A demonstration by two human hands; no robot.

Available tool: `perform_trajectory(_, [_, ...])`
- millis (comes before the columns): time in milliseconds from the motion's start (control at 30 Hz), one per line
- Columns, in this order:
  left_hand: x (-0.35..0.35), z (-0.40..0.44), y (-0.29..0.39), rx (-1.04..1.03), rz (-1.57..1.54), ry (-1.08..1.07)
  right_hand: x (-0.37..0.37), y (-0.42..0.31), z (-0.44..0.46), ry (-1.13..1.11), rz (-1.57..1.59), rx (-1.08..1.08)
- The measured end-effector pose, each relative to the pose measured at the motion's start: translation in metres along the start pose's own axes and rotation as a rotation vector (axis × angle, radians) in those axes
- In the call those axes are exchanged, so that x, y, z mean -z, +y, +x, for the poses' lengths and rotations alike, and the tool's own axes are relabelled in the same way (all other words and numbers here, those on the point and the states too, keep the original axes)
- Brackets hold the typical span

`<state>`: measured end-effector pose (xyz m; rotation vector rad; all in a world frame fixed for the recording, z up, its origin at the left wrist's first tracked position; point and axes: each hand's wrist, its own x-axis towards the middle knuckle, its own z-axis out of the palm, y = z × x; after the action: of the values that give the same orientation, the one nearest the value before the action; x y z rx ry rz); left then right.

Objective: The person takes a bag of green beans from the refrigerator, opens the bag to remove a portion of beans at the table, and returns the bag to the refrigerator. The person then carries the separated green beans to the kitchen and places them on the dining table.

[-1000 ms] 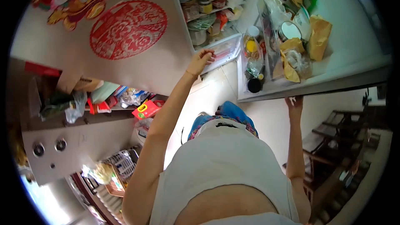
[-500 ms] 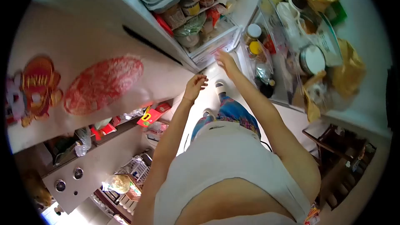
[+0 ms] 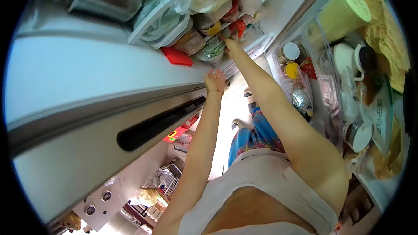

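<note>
My right hand [image 3: 230,45] reaches into the open fridge, beside a clear plastic bag of green vegetables [image 3: 211,50] and below a jar with a yellow label [image 3: 208,25]. Its fingers are mostly hidden among the packages, so a grip cannot be made out. My left hand [image 3: 215,81] is lower, in front of the shelf's edge, fingers apart and holding nothing. A red item [image 3: 177,56] lies at the shelf's left end, next to a clear tub with brown contents [image 3: 190,42].
To the right, the fridge door [image 3: 383,191] stands open, its racks holding a white-lidded jar [image 3: 291,52], a yellow-lidded jar [image 3: 292,70] and a pale yellow canister [image 3: 339,13]. Another door with a black handle [image 3: 159,124] swings out on the left. A wire basket [image 3: 163,180] is below.
My right hand has moved up and into the fridge among the packages. My left hand has risen to the shelf's edge. The view has shifted closer to the shelves.
</note>
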<state>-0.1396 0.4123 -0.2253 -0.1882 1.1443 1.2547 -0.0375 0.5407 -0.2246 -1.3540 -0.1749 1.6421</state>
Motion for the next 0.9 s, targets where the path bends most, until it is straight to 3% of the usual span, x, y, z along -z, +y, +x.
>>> perform_trajectory(100, [-0.011,0.052,0.007,0.023,-0.265,0.086,0.016,0.003,0.015,-0.222,0.007,-0.136])
perform_trajectory(200, [-0.028,0.046,0.009,0.049,-0.455,-0.109,0.041,0.025,0.012,-0.359,0.112,-0.161])
perform_trajectory(233, [-0.033,0.044,0.008,0.001,-0.374,-0.033,0.037,0.018,-0.018,-0.386,0.192,-0.129])
perform_trajectory(400, [-0.021,0.055,0.002,-0.099,-0.370,-0.165,0.060,0.049,-0.030,-0.488,0.444,-0.202])
perform_trajectory(467, [-0.022,0.051,0.001,-0.143,-0.344,-0.193,0.068,0.055,-0.039,-0.500,0.450,-0.193])
perform_trajectory(500, [-0.034,0.037,0.002,-0.127,-0.395,-0.091,0.070,0.053,-0.046,-0.501,0.452,-0.189])
perform_trajectory(700, [-0.013,0.035,-0.008,-0.043,-0.349,-0.278,0.093,0.055,-0.067,-0.530,0.457,-0.134])
perform_trajectory(900, [-0.010,-0.006,-0.003,-0.036,-0.272,-0.129,0.121,0.053,-0.086,-0.534,0.414,-0.128])
